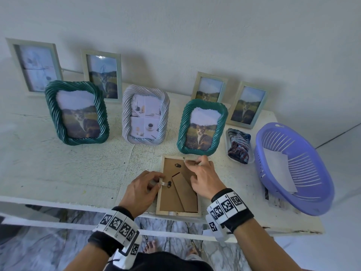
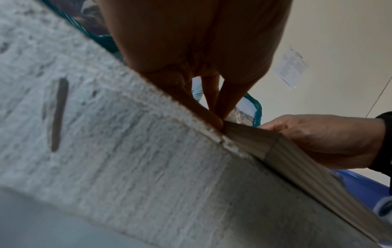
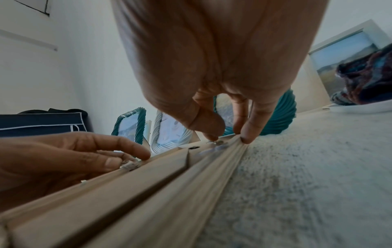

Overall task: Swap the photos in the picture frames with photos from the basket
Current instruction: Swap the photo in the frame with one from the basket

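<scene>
The left hand [image 1: 143, 189] pinches a small metal tab [image 1: 163, 183] on the left edge of the face-down wooden frame [image 1: 178, 211]. The right hand [image 1: 205, 178] nips another tab at the top edge, fingers curled. The frame lies at the front of the table [image 1: 78, 169], with the purple basket [image 1: 304, 202] holding a photo [image 1: 279, 169] near on the right. Forcing a tab could snap it or skid the frame off the edge.

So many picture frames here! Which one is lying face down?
The plain wooden frame at the table's front edge, under both hands. Its brown cardboard back faces up, while every other frame stands upright showing its photo.
</scene>
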Tool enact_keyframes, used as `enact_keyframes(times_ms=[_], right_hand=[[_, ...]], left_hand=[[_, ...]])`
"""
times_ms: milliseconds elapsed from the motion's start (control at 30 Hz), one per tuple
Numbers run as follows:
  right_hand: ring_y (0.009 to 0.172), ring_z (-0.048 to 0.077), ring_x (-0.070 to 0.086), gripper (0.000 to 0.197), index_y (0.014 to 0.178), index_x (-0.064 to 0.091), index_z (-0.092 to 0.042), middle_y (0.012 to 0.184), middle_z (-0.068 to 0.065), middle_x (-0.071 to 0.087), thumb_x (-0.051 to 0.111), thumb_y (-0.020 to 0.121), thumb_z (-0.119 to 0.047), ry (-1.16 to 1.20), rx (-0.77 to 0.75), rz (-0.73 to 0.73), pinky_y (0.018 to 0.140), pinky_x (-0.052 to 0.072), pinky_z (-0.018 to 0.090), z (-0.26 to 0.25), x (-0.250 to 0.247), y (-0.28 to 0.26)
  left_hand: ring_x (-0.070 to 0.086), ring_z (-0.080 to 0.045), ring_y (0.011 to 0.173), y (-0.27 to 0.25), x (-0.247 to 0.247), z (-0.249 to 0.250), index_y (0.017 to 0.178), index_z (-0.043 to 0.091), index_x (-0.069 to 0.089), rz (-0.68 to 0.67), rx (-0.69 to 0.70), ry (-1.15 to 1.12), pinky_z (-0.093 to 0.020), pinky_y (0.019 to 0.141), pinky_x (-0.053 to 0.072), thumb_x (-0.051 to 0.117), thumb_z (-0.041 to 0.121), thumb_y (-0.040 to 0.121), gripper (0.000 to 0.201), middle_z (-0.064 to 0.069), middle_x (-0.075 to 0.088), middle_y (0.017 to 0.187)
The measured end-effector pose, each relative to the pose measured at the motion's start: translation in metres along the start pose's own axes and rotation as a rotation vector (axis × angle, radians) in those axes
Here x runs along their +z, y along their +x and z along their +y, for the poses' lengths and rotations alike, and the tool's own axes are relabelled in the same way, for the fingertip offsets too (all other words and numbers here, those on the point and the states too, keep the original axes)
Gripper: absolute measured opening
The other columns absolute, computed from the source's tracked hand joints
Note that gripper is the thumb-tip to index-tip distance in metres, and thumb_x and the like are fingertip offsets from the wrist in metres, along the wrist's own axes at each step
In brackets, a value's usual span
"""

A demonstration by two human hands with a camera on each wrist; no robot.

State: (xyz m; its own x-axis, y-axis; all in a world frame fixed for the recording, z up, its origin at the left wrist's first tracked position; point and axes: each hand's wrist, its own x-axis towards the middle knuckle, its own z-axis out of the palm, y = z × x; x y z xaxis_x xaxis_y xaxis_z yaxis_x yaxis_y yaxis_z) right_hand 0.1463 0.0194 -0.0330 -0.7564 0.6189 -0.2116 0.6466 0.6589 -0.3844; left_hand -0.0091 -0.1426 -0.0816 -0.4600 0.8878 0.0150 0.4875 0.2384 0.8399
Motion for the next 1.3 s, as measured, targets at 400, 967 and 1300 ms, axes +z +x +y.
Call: enact_keyframes(times_ms=[400, 967, 1300], right_hand=[[0.12, 0.03, 0.042, 0.063, 0.147, 0.034, -0.034, 0.13, 0.007, 0.033, 0.048, 0.091, -0.009, 0.156, -0.044, -0.01, 0.104, 0.039, 0.038, 0.008, 0.0, -0.011], [0.148, 0.019, -0.01, 0.092, 0.15, 0.0, -0.048, 0.159, -0.001, -0.022, 0.063, 0.084, -0.055, 0.3, 0.007, -0.011, 0.118, 0.016, 0.043, -0.014, 0.045, -0.064], [0.149, 0.014, -0.008, 0.074, 0.148, 0.009, -0.05, 0.162, -0.001, -0.011, 0.057, 0.093, -0.038, 0.388, -0.019, 0.033, 0.119, 0.013, 0.038, -0.011, 0.044, -0.065]], left_hand=[[0.061, 0.0, 0.081, 0.0, 0.0, -0.001, 0.108, 0.031, 0.067, -0.006, 0.007, -0.014, -0.009, 0.063, 0.047, 0.063, 0.013, 0.091, 0.025, 0.009, 0.06, 0.095], [0.062, -0.003, 0.078, -0.001, 0.001, -0.001, 0.109, 0.031, 0.068, 0.019, 0.014, -0.018, -0.026, 0.066, 0.056, 0.064, 0.015, 0.091, 0.024, 0.012, 0.06, 0.096], [0.062, -0.002, 0.076, -0.002, 0.001, 0.003, 0.111, 0.03, 0.067, 0.015, -0.016, -0.026, -0.029, 0.066, 0.057, 0.063, 0.014, 0.092, 0.025, 0.01, 0.06, 0.096]])
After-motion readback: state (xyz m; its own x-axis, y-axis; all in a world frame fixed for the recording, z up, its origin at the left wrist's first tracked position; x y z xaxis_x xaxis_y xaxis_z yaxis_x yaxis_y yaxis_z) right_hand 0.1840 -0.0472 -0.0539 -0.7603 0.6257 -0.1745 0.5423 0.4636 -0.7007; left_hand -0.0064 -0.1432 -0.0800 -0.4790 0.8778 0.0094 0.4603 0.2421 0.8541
